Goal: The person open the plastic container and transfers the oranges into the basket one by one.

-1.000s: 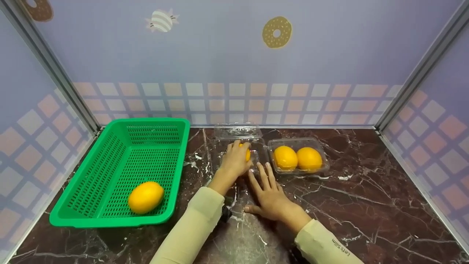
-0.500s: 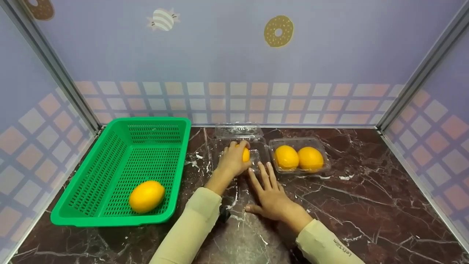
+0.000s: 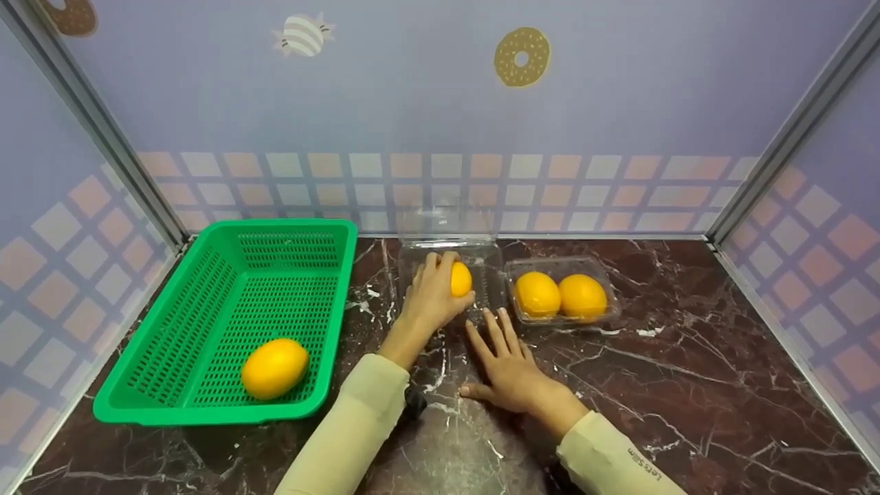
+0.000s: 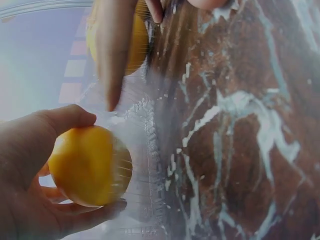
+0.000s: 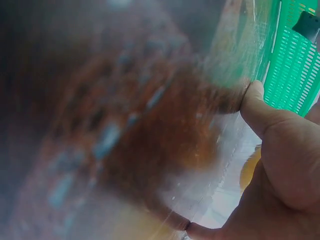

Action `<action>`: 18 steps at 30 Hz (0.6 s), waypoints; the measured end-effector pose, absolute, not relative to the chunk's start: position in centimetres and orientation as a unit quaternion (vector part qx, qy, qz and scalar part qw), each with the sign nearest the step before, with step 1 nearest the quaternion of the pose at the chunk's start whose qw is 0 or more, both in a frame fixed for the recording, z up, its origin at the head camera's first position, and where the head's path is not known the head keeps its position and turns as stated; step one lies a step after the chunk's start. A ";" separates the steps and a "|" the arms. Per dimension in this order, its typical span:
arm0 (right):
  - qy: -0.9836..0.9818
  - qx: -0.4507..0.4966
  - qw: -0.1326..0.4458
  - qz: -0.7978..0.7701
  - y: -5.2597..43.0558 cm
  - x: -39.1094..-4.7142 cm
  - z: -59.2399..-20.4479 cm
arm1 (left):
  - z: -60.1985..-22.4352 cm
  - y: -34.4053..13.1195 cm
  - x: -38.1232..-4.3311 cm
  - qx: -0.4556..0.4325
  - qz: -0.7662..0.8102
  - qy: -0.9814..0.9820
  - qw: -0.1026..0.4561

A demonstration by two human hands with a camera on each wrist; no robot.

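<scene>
In the head view my left hand (image 3: 430,292) grips an oval yellow-orange fruit (image 3: 461,280) over the base of a clear plastic clamshell box (image 3: 489,275). The left wrist view shows thumb and fingers curled round that fruit (image 4: 85,165). Behind it, the clear hinged lid (image 3: 447,223) stands raised against the wall. My right hand (image 3: 512,378) lies with spread, straight fingers, its fingertips at the box's near edge. To the right sits a second clear box (image 3: 605,275) holding two like fruits (image 3: 537,295).
A green perforated basket (image 3: 220,412) stands at the left with one yellow-orange fruit (image 3: 275,369) in its near right corner. The dark marbled tabletop (image 3: 687,385) meets a printed wall (image 3: 619,124) at the back. Side panels rise left and right.
The left hand has shifted slightly left with the fruit, which shows more now. The clear lid behind has swung higher. The right hand stays in place.
</scene>
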State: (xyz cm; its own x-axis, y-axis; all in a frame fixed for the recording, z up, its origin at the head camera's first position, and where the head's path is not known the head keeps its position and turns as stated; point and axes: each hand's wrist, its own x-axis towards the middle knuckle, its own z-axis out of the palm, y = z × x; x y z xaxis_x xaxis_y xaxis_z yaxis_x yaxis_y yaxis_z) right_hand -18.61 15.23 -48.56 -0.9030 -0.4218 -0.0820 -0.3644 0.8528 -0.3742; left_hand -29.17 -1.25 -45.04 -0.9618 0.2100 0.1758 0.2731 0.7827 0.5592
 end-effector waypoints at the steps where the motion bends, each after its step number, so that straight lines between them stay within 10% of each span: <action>1: 0.958 -0.205 0.084 -0.184 15.2 -18.6 -48.5 | -44.9 -1.3 -29.1 -0.131 -0.304 -0.942 0.052; 18: 0.962 -0.196 0.078 -0.172 15.1 -18.7 -48.6 | -45.3 -1.9 -28.9 -0.135 -0.302 -0.943 0.048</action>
State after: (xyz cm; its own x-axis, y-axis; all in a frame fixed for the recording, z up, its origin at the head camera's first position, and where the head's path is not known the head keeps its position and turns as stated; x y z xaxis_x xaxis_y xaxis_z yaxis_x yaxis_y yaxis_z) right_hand -18.66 15.06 -48.58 -0.9112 -0.4038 -0.0818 -0.3505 0.8640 -0.3616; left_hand -28.94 -1.92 -45.29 -0.9590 0.2259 0.1710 0.2832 0.7814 0.5560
